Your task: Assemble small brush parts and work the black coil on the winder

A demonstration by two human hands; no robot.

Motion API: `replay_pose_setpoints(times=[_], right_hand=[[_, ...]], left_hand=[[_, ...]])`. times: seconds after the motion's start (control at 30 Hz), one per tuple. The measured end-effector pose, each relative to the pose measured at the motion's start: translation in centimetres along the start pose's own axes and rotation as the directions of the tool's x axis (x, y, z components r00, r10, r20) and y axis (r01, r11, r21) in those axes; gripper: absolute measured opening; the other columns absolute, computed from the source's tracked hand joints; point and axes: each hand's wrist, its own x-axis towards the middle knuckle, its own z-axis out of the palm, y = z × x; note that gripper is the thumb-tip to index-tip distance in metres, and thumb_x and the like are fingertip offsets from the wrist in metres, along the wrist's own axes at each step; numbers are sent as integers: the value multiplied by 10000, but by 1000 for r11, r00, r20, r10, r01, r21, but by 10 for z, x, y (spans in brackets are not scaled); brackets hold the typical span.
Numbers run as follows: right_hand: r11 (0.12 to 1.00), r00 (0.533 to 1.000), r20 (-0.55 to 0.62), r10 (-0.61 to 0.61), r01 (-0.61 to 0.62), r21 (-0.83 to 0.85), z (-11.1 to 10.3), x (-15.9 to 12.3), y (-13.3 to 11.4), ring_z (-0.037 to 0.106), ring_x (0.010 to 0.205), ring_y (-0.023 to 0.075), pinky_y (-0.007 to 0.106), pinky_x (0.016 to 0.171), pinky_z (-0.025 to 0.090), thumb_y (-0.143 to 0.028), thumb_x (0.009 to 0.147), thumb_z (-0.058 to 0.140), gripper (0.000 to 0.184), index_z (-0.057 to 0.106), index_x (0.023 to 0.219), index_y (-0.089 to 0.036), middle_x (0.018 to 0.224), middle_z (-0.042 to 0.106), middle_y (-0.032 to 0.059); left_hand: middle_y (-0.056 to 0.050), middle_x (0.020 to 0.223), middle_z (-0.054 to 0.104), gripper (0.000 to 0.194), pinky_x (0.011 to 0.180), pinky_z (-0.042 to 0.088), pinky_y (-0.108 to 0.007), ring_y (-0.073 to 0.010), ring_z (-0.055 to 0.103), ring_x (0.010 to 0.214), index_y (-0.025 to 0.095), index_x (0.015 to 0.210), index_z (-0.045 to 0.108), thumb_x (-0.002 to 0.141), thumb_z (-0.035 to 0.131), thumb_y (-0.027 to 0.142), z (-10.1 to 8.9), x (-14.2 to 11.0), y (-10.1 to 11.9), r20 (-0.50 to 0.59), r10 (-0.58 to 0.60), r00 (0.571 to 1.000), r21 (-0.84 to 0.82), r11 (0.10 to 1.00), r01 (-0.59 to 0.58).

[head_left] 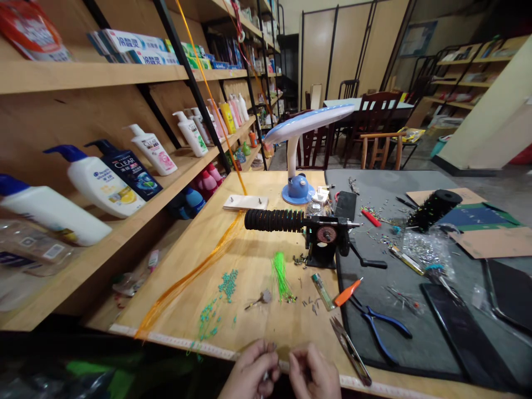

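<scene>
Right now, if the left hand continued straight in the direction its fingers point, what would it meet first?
The left hand would probably meet the right hand, just across a narrow gap, though depth is hard to judge.

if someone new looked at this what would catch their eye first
Probably the black hand-cranked device in the middle of the wooden table, with its ridged roller reaching out to the left. Next, the loud colours: orange strands sweeping across the table's left side and a bright green bundle of strands on the near side of the roller. Farther back stands a blue-and-white desk lamp.
</scene>
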Motion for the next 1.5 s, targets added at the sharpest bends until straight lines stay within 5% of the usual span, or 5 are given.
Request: replay_pose_setpoints(times=[1.1, 1.3, 1.5], right_hand=[[971, 981, 15, -192, 192, -139, -4, 8, -6, 567, 465, 119, 208, 465, 401, -164, 928, 474, 209, 546, 736, -202, 550, 592, -11], [968, 975, 40, -217, 220, -123, -4, 10, -6, 598, 502, 134, 216, 486, 413, -156, 940, 470, 212, 559, 753, -202, 576, 620, -2], [997, 1000, 27, 8, -10, 76, 4, 3, -5, 615, 528, 139, 205, 515, 437, -329, 965, 466, 255, 597, 779, -214, 614, 658, 2]], left_hand=[[65, 486, 528, 374, 428, 138, -188, -45, 331, 421, 184, 656, 513, 624, 801, 420, 10, -11, 11, 34, 39, 999, 60, 997, -41], [66, 544, 525, 404, 455, 243, -202, -69, 380, 464, 194, 685, 513, 673, 779, 498, 14, -20, 19, 73, 164, 984, 182, 968, -175], [23, 676, 553, 370, 656, 448, -260, -154, 539, 676, 188, 717, 570, 684, 782, 489, 13, -19, 14, 27, 372, 928, 217, 904, -369]])
